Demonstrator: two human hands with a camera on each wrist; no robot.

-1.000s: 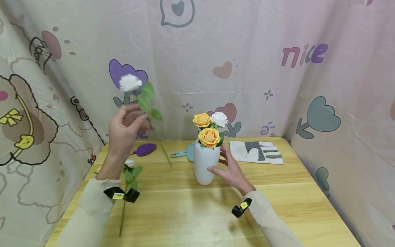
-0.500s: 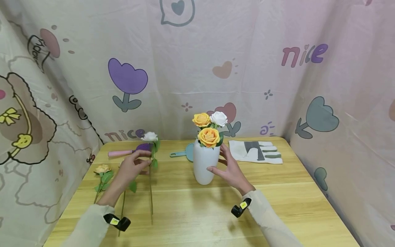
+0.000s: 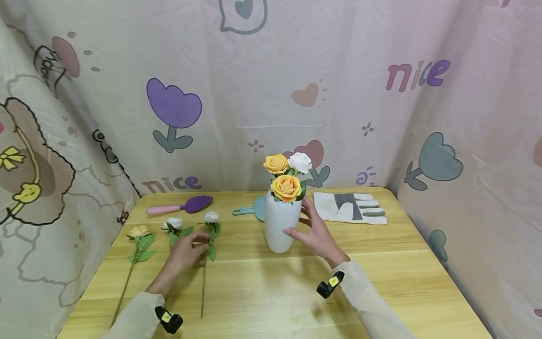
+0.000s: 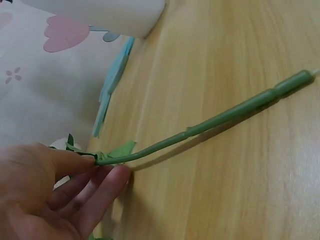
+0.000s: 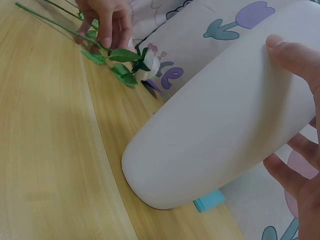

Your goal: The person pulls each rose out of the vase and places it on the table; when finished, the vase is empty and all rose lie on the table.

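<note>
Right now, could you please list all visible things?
Vase: one, white, centre
Arranged roses: two yellow, one white, in vase
Loose roses: one yellow, two white, left side
Trowel: one, purple and pink, rear left
Tool: one, blue, partly behind vase
Glove: one, mostly white, rear right
Table: one, yellowish, underneath
Backdrop: count unclear, pale, behind table
Wrist cameras: two, black, wrists
Sleeves: two, beige, forearms
Left grip: one, bare, pinching white rose
Right grip: one, bare, around vase

My vase (image 3: 281,228): plain white
Roses in it (image 3: 286,188): two golden yellow, one white
Rose I hold (image 3: 212,253): white bloom, green stem
Trowel (image 3: 195,205): purple blade, pink handle
My sleeves (image 3: 370,299): beige
Backdrop (image 3: 237,84): pale, printed with tulips and hearts (one tulip strikingly purple)
</note>
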